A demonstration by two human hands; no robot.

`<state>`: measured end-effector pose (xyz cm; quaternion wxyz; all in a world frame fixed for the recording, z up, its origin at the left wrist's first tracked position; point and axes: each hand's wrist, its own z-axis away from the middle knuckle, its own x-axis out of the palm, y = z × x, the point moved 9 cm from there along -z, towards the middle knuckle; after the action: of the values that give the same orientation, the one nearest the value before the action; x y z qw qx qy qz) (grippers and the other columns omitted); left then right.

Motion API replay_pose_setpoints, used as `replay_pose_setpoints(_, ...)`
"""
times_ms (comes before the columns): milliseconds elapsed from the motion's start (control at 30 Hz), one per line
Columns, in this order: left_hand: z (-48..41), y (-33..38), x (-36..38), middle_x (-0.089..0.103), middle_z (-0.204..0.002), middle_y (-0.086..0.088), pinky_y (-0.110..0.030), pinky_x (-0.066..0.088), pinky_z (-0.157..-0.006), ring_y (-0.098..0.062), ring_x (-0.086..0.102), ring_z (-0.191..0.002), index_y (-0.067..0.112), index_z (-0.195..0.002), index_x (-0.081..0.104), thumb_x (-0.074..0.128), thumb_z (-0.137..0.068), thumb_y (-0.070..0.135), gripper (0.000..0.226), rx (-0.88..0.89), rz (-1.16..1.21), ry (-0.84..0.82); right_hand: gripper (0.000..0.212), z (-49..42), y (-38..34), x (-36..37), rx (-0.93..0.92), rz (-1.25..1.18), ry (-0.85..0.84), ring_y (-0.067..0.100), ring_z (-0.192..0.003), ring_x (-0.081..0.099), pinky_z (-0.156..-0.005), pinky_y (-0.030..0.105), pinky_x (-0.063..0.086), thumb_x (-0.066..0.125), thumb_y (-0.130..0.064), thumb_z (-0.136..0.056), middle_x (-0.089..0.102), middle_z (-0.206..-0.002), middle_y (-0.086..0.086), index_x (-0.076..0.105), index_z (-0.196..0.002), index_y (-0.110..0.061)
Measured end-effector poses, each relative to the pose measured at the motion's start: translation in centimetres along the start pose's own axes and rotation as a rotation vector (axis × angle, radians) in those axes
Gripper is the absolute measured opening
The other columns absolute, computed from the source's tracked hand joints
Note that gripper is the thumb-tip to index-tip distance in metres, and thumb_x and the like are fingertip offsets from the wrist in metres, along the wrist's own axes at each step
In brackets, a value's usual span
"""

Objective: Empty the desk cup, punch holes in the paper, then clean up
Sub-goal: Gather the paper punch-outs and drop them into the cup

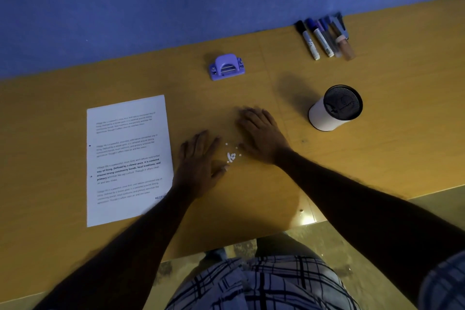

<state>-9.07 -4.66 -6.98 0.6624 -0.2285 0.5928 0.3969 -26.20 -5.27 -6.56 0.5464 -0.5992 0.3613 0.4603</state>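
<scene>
- While the small pile of white paper chads point(231, 156) is lying on the bench point(377, 78), the left hand point(198, 158) and the right hand point(261, 133) are resting palm down on either side of it, fingers straight and gripping nothing.
- The chads are sitting in the gap between the two hands, just beside the left thumb and near the heel of the right hand. A few loose ones are lying scattered slightly farther up.
- The hands are lying apart from each other, the right one reaching farther across the bench than the left.
- The printed sheet of paper point(127, 158) is lying flat just left of the left hand, with the left forearm crossing its near right corner. Two punched holes are showing along its left edge.
- The purple hole punch point(226, 67) is sitting beyond the hands, well apart from them, toward the blue wall point(151, 7).
- The desk cup point(334, 108), white outside with black mesh inside, is standing to the right of the right hand, apart from it.
- A row of markers and pens point(324, 38) is lying side by side at the far right, close to the wall.
</scene>
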Motion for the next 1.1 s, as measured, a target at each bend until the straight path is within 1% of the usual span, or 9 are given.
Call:
replay_pose_setpoints(133, -0.5, 0.8, 0.2, 0.012, -0.16, -0.017, -0.058, 0.018, -0.113, -0.039, 0.016, -0.145, 0.031, -0.154, 0.015, 0.028, -0.083, 0.076, 0.085, 0.035, -0.079, -0.007, 0.063, -0.1, 1.1, 0.2, 0.157, 0.031, 0.018, 0.028, -0.149, 0.014, -0.12, 0.051, 0.006, 0.033, -0.055, -0.098, 0.026, -0.158, 0.009, 0.036, -0.147, -0.015)
replay_pose_setpoints(233, 0.0, 1.1, 0.7, 0.006, -0.162, -0.018, -0.06, 0.016, -0.115, -0.039, 0.009, -0.148, 0.033, -0.154, 0.011, 0.023, -0.085, 0.077, 0.083, 0.09, -0.107, -0.029, 0.08, 0.3, 0.7, 0.9, 0.157, 0.053, -0.019, 0.028, -0.15, 0.009, -0.12, 0.053, 0.005, 0.026, -0.071, -0.091, 0.019, -0.161, 0.01, 0.032, -0.149, -0.016)
replay_pose_setpoints(433, 1.4, 2.0, 0.0, 0.021, -0.159, -0.018, -0.061, 0.021, -0.113, -0.038, 0.023, -0.145, 0.028, -0.15, 0.03, 0.032, -0.088, 0.069, 0.074, 0.219, -0.105, -0.002, 0.103, 0.9, 0.5, 1.3, 0.154, 0.079, -0.076, 0.027, -0.15, 0.005, -0.119, 0.056, 0.005, 0.027, -0.09, -0.074, 0.013, -0.163, 0.009, 0.028, -0.15, -0.021)
replay_pose_setpoints(500, 1.5, 1.9, -0.1, 0.02, -0.16, -0.016, -0.061, 0.022, -0.113, -0.037, 0.023, -0.145, 0.027, -0.15, 0.031, 0.03, -0.089, 0.069, 0.074, 0.204, -0.09, 0.003, 0.096, 0.7, 0.9, 1.0, 0.174, 0.066, -0.054, 0.026, -0.15, 0.009, -0.119, 0.056, 0.005, 0.029, -0.085, -0.077, 0.018, -0.162, 0.008, 0.03, -0.149, -0.021)
replay_pose_setpoints(600, 1.4, 1.6, -0.3, 0.019, -0.161, -0.014, -0.059, 0.023, -0.113, -0.035, 0.021, -0.146, 0.023, -0.151, 0.028, 0.028, -0.09, 0.07, 0.077, 0.125, -0.069, 0.008, 0.075, 0.0, 2.6, 0.0, 0.297, 0.011, 0.041, 0.027, -0.148, 0.016, -0.118, 0.054, 0.008, 0.038, -0.065, -0.089, 0.025, -0.159, 0.009, 0.033, -0.148, -0.019)
replay_pose_setpoints(700, 1.6, 1.1, -0.3, 0.02, -0.161, -0.014, -0.058, 0.023, -0.114, -0.035, 0.023, -0.145, 0.02, -0.152, 0.027, 0.028, -0.09, 0.068, 0.078, 0.061, -0.074, 0.014, 0.07, -1.0, 3.9, -0.7, 0.403, 0.026, 0.092, 0.031, -0.145, 0.022, -0.117, 0.054, 0.013, 0.046, -0.057, -0.09, 0.029, -0.157, 0.011, 0.035, -0.145, -0.016)
replay_pose_setpoints(800, 2.0, 0.5, -0.4, 0.021, -0.16, -0.014, -0.057, 0.022, -0.114, -0.035, 0.023, -0.145, 0.019, -0.151, 0.029, 0.028, -0.09, 0.066, 0.077, 0.037, -0.068, 0.023, 0.077, -1.4, 3.7, -0.5, 0.4, 0.055, 0.062, 0.033, -0.145, 0.022, -0.117, 0.055, 0.014, 0.048, -0.065, -0.085, 0.029, -0.156, 0.012, 0.035, -0.144, -0.017)
replay_pose_setpoints(900, 2.3, 0.1, -0.6, 0.026, -0.158, -0.016, -0.057, 0.022, -0.114, -0.036, 0.026, -0.144, 0.017, -0.149, 0.035, 0.03, -0.089, 0.064, 0.077, 0.032, -0.06, 0.035, 0.09, -0.2, 2.3, 0.2, 0.35, 0.076, 0.016, 0.031, -0.146, 0.019, -0.118, 0.056, 0.011, 0.038, -0.08, -0.08, 0.026, -0.157, 0.011, 0.032, -0.146, -0.019)
replay_pose_setpoints(1100, 2.4, 0.0, -1.1, 0.034, -0.153, -0.016, -0.055, 0.024, -0.112, -0.036, 0.031, -0.14, 0.014, -0.142, 0.044, 0.037, -0.088, 0.061, 0.072, 0.016, -0.023, 0.052, 0.101, 2.6, -0.4, 1.2, 0.317, 0.033, 0.004, 0.029, -0.149, 0.012, -0.118, 0.055, 0.002, 0.036, -0.086, -0.071, 0.021, -0.16, 0.01, 0.032, -0.147, -0.019)
